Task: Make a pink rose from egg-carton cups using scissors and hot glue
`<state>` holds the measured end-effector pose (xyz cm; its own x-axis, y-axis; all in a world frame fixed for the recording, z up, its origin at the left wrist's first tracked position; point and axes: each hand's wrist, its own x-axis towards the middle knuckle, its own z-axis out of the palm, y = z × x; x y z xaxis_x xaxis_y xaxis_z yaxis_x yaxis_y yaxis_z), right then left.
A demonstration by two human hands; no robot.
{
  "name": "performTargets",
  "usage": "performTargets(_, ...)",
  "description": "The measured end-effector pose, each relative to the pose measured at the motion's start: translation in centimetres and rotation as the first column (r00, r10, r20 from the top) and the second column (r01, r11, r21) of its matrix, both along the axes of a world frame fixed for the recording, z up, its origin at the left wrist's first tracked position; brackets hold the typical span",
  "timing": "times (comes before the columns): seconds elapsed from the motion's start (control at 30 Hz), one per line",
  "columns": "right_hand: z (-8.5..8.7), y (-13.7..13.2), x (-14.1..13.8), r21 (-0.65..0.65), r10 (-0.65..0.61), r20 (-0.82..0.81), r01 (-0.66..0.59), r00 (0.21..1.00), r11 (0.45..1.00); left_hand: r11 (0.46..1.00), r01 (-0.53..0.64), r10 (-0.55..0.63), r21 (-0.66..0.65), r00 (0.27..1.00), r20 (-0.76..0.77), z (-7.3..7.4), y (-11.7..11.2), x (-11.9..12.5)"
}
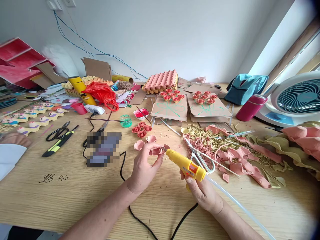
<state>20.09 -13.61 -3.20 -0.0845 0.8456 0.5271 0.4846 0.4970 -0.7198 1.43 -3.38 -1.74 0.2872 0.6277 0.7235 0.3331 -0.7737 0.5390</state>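
Observation:
Between the fingers of my left hand (143, 166) is a pink egg-carton cup (156, 151), pinched near the table's middle. My right hand (202, 191) grips a yellow hot glue gun (182, 162), its nozzle at the cup. A clear glue stick (235, 198) trails from the gun's back end. Just beyond my left hand lie two pale pink cups, one of them a cup (139, 145) at the left. Past those sits a small group of red paper flowers (141, 129). White-handled scissors (202, 158) lie behind the glue gun.
Pink and tan carton scraps (240, 153) heap at the right, near a fan (295, 96) and a magenta bottle (251, 107). Cardboard sheets (170, 108) bear more flowers. A black cord (133, 213) loops before me. A utility knife (60, 141) and another person's hand (17, 140) are at the left.

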Motion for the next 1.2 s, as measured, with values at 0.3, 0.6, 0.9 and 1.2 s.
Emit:
performTargets(0.3,0.3,0.1,0.0,0.005,-0.042,0.031,0.042,0.999,0.999,1.000,-0.004,0.004,0.013,1.000,-0.015,0.2,0.0,0.0)
performTargets(0.6,0.0,0.0,0.1,0.017,-0.043,0.032,0.043,0.999,0.999,1.000,-0.005,0.005,-0.004,1.000,-0.009,-0.1,0.2,-0.1)
performTargets(0.9,-0.5,0.1,0.5,-0.082,0.009,-0.009,-0.009,1.000,0.997,0.999,-0.018,0.018,-0.027,1.000,-0.013,-0.1,0.3,-0.1)
performTargets(1.2,-1.7,-0.3,0.8,-0.271,-0.009,-0.204,-0.048,0.979,0.961,0.991,0.013,-0.016,-0.133,1.000,-0.025,-0.7,0.5,0.2)
